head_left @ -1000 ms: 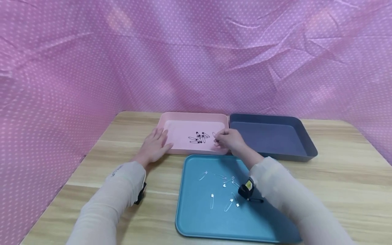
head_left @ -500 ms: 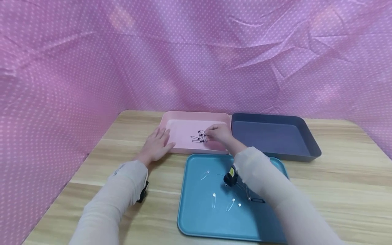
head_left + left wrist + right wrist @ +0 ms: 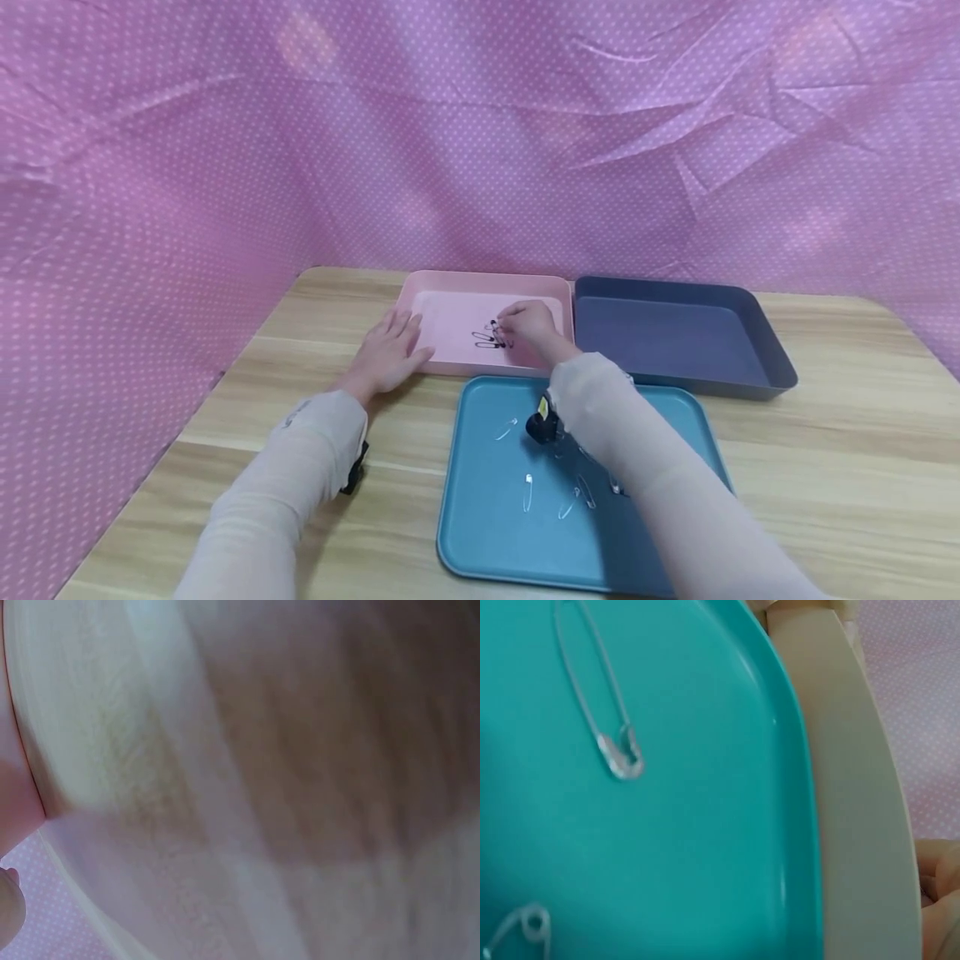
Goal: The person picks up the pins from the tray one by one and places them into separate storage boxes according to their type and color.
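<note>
In the head view, several black safety pins lie bunched in the pink tray. My right hand reaches in from the right, thumb and fingertips pinched together over the bunch, at the end of a black safety pin; the fingers partly cover the bunch. Its curled fingers also show at the right wrist view's edge. Spread across the pink tray's left side, my left hand rests with straight fingers. Silver safety pins lie scattered on the teal tray; one silver pin appears close up in the right wrist view.
Right beside the pink tray stands a navy tray with raised walls. The teal tray sits in front of both, under my right forearm. All stand on a wooden table, backed by a pink dotted cloth.
My right hand has moved left inside the pink tray, from its right side to the bunch of black safety pins. My left hand keeps its place on the tray.
</note>
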A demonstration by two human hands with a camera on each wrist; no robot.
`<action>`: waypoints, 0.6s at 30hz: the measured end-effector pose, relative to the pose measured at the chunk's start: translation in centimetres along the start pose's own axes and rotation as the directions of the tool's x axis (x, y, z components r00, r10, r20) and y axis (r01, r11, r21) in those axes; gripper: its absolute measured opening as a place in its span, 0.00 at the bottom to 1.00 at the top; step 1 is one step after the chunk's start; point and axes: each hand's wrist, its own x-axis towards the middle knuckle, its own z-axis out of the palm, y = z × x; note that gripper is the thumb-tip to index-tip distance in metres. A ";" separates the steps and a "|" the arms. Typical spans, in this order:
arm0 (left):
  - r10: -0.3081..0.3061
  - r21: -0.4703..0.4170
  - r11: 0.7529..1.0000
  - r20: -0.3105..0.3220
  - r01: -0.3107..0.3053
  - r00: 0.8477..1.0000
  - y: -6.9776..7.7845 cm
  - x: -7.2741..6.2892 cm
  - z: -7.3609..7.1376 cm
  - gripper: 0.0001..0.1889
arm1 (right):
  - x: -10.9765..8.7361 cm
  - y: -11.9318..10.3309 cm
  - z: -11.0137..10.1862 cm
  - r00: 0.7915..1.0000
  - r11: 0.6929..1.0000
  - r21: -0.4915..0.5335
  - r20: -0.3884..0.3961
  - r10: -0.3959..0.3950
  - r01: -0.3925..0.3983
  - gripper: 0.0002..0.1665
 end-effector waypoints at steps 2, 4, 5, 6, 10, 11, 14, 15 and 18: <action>0.003 -0.002 1.000 -0.004 -0.003 1.000 0.0 0.0 0.0 0.35 | 0.1 0.0 0.4 1.000 0.999 0.033 0.004 0.026 -0.026 0.08; 0.007 -0.002 1.000 -0.009 -0.007 1.000 0.1 -0.1 -0.1 0.35 | 0.2 -0.1 0.7 0.999 0.998 0.048 0.007 0.042 -0.042 0.08; 0.010 -0.004 1.000 -0.011 -0.010 1.000 0.2 0.0 -0.1 0.34 | 0.3 -0.1 0.8 0.999 0.998 0.050 0.005 0.046 -0.046 0.08; 0.008 -0.003 1.000 -0.010 -0.008 1.000 0.2 0.0 -0.1 0.34 | 0.3 -0.1 0.9 0.999 0.998 0.050 0.003 0.047 -0.047 0.08; 0.002 -0.001 1.000 -0.004 -0.002 1.000 0.3 0.0 -0.2 0.35 | 0.5 -0.2 1.0 0.998 0.997 0.052 -0.001 0.055 -0.055 0.08; 0.000 -0.004 1.000 -0.002 0.000 1.000 0.3 0.0 -0.1 0.35 | 0.6 -0.2 1.0 0.998 0.997 0.047 -0.003 0.058 -0.058 0.08; -0.003 -0.010 1.000 -0.003 0.003 1.000 0.3 -0.1 -0.2 0.35 | 0.6 -0.2 1.0 0.998 0.998 0.028 -0.009 0.065 -0.065 0.08; -0.005 -0.010 1.000 -0.002 0.005 1.000 0.3 -0.1 -0.2 0.35 | 0.6 -0.2 1.0 0.998 0.997 0.027 -0.008 0.068 -0.068 0.08; -0.005 -0.010 1.000 -0.001 0.005 1.000 0.3 -0.3 -0.2 0.35 | 0.3 -0.3 0.8 0.997 0.997 0.012 0.001 0.072 -0.072 0.08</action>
